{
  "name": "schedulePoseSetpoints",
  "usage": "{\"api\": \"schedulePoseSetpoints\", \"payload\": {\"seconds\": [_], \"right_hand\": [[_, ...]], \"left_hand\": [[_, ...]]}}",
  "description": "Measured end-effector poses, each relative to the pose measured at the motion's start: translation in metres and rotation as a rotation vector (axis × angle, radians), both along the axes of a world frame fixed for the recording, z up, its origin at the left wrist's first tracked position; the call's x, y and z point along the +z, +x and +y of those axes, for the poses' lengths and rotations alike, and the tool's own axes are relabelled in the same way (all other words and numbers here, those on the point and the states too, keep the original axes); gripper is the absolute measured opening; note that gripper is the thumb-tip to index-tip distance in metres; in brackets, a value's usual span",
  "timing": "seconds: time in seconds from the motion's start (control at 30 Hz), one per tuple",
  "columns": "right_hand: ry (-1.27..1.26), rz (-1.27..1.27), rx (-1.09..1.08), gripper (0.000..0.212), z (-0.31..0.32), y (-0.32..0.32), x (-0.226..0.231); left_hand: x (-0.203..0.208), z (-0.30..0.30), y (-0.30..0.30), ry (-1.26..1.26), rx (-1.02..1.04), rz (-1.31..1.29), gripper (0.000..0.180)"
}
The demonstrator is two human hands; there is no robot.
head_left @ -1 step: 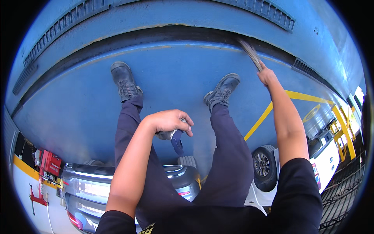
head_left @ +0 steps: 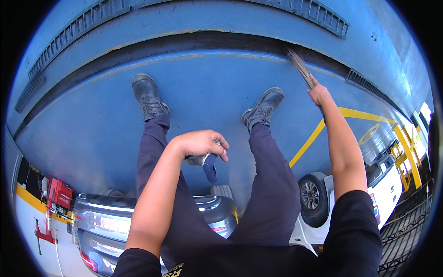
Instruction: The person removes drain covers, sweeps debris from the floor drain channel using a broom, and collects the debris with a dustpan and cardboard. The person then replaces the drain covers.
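In my right hand (head_left: 319, 93), reached out to the far right, is a stick broom (head_left: 302, 68), a bundle of thin brownish bristles. My fingers close round its near end, and its spread tips reach into the dark channel (head_left: 207, 40) in the blue floor. Over my left thigh hangs my left hand (head_left: 203, 143), bent at the wrist with the fingers curled down. A grey and dark-blue cloth piece (head_left: 209, 167), perhaps a glove, dangles from it; the fingers partly hide where it is gripped.
My black boots (head_left: 148, 96) stand apart on the blue floor (head_left: 203, 97), short of the channel. Slotted dark grates (head_left: 318, 14) lie beyond it. Behind me are a grey car (head_left: 104, 217) and a white vehicle (head_left: 387, 184). Red equipment (head_left: 59, 194) stands at the left, yellow floor lines (head_left: 307, 143) at the right.
My right hand and the stick broom have shifted slightly right and back toward me. The bristles look less blurred. My left hand and feet have stayed put.
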State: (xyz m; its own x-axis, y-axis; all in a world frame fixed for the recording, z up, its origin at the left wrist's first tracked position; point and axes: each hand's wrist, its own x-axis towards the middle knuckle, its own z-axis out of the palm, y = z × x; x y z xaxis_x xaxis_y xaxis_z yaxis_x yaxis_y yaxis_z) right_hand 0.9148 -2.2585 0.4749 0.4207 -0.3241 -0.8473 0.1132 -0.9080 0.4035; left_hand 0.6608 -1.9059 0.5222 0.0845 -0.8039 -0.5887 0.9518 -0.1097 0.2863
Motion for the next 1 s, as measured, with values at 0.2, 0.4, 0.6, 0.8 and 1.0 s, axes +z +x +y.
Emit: {"api": "schedulePoseSetpoints", "payload": {"seconds": [0.2,0.4,0.6,0.8,1.0], "right_hand": [[0.389,0.247,0.3,0.068,0.098,-0.063,0.048],[0.647,0.322,0.439,0.069,0.284,-0.1,-0.05],[0.184,0.247,0.543,0.073,0.156,-0.023,-0.095],[-0.268,0.304,0.76,0.073,0.077,0.059,0.013],[0.293,0.282,0.912,0.08,0.224,0.0,0.036]], "left_hand": [[0.001,-0.001,0.003,-0.023,-0.049,0.045,0.047],[-0.002,-0.002,0.002,0.0,-0.054,0.026,0.048],[0.004,-0.003,0.003,0.039,-0.042,-0.042,0.048],[0.013,0.011,0.011,0.016,-0.036,-0.026,0.05],[0.017,0.019,0.01,-0.014,-0.026,-0.029,0.051]]}}
